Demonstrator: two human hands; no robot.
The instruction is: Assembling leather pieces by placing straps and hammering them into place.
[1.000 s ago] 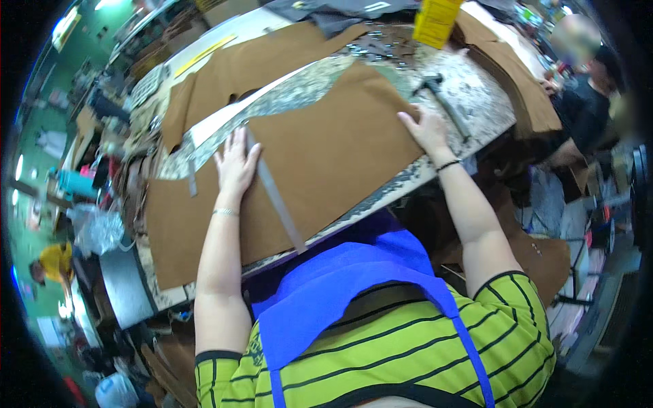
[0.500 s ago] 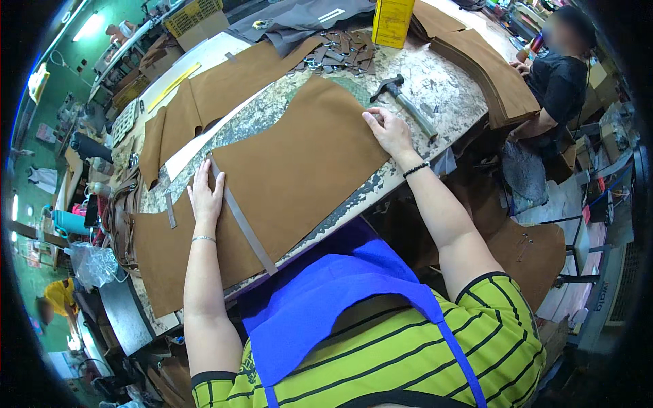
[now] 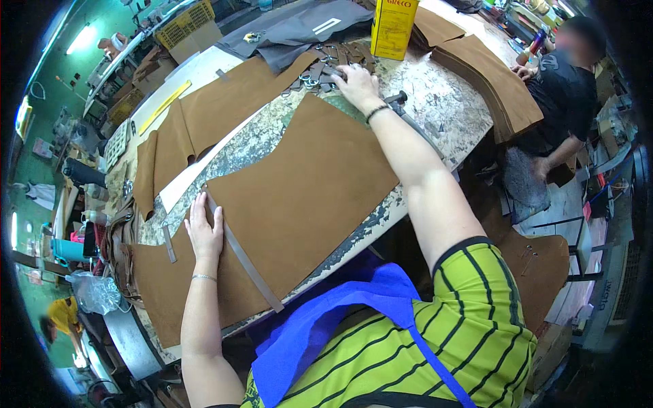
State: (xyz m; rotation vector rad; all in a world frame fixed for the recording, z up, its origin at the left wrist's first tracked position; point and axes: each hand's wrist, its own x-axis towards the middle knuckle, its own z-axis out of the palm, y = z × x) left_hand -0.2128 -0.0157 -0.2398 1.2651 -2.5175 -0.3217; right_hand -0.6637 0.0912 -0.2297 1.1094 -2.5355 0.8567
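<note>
A large brown leather panel (image 3: 306, 173) lies across the worktable, with a narrow grey-brown strip (image 3: 246, 262) running over it. My left hand (image 3: 204, 231) rests flat on the panel beside the strip's upper end, fingers stretched out. At the far side, my right hand (image 3: 357, 87) is over a pile of short dark leather tabs with metal rings (image 3: 314, 73); its thumb and fingers close on one leather tab (image 3: 331, 71) at the pile's near edge. A hammer (image 3: 416, 126) lies partly hidden behind my right wrist. Left of my left hand is a small grey tab (image 3: 169, 243).
More brown leather (image 3: 228, 105) lies at the far left by a yellow ruler (image 3: 163, 107). A yellow tin (image 3: 393, 30) stands behind the pile, near grey material (image 3: 292, 34). Stacked brown panels (image 3: 490, 78) lie at the right, beside a co-worker (image 3: 568, 88). Another person (image 3: 62, 314) is far left.
My right hand has left the panel's right edge and reached forward and left to the pile of tabs. The left hand stays on the panel. The view has shifted slightly.
</note>
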